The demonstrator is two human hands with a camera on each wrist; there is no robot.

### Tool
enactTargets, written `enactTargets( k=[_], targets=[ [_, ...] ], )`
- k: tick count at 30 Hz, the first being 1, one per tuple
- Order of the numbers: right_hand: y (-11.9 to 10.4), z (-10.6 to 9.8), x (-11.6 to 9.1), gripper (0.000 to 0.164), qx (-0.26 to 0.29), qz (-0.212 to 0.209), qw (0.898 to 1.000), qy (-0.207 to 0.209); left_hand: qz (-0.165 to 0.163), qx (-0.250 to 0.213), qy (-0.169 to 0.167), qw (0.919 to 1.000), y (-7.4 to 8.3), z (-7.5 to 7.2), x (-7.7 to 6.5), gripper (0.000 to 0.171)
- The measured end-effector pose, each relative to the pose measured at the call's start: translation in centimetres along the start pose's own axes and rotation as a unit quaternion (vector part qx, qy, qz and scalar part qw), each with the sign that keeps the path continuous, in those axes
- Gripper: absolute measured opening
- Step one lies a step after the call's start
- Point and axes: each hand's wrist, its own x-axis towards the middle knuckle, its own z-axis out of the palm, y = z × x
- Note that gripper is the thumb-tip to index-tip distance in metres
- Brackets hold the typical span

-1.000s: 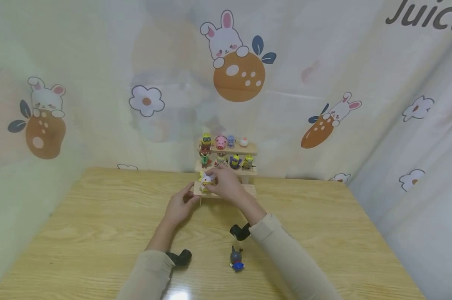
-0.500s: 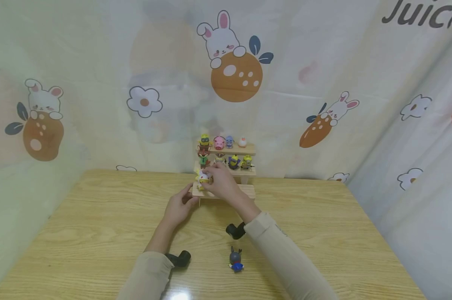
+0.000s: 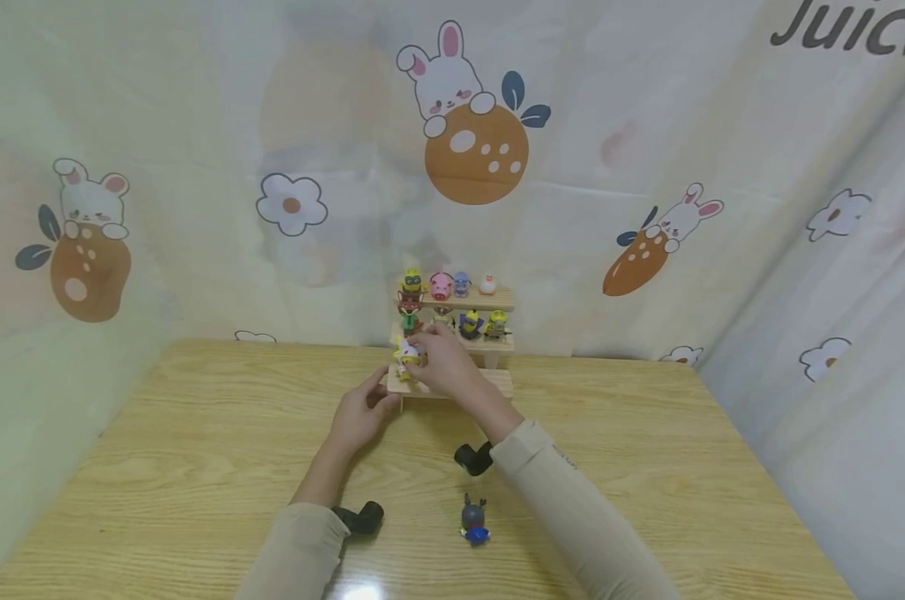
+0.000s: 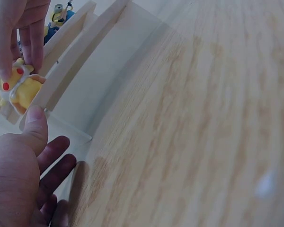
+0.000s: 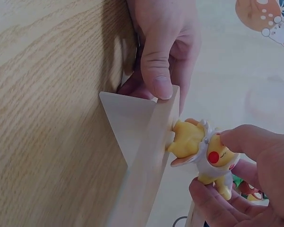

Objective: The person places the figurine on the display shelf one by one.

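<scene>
A yellow figurine with red cheeks and a white hood (image 5: 187, 142) stands at the left end of the lowest board of a small wooden tiered shelf (image 3: 493, 383). My right hand (image 3: 452, 362) pinches its head between thumb and fingers, and its feet are right at the board in the right wrist view. The left hand (image 3: 358, 417) holds the left end of that same board, its thumb (image 5: 162, 87) on the front edge and a finger behind. Lower fingers of that hand hang relaxed beneath in the left wrist view.
Several small figurines line the upper two tiers, including a pink pig (image 3: 441, 286) and a fox (image 3: 410, 312). A dark grey figurine in blue (image 3: 473, 521) lies on the wooden table (image 3: 610, 467). A patterned curtain (image 3: 572, 208) hangs behind.
My right hand has shifted the yellow figurine slightly left along the lowest board, and it stands straighter. The left hand stays at the board's end.
</scene>
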Motion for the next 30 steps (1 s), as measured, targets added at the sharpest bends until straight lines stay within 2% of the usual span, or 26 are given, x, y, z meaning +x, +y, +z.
enactTargets(
  k=[10, 18, 24, 27, 30],
  targets=[
    [0.0, -0.5, 0.0, 0.045, -0.011, 0.000, 1.000, -0.017, -0.010, -0.007, -0.004, 0.9999, 0.1, 0.0, 0.1, 0.059],
    [-0.2, -1.6, -1.0, 0.045, 0.015, 0.009, 1.000, -0.012, -0.011, -0.006, -0.003, 0.9999, 0.2, 0.0, -0.1, 0.059],
    [0.0, -2.8, -4.0, 0.042, 0.053, 0.004, 0.999, -0.009, -0.017, -0.007, -0.004, 0.9998, 0.3, 0.2, -0.2, 0.060],
    [0.5, -3.3, -6.3, 0.039, 0.065, 0.016, 0.997, -0.033, -0.020, 0.001, -0.006, 0.9998, 0.4, 0.1, -0.2, 0.061],
    [1.2, -3.4, -8.5, 0.034, 0.051, 0.015, 0.996, -0.068, -0.024, 0.007, -0.001, 0.9997, 0.3, 0.0, -0.1, 0.061]
  ],
)
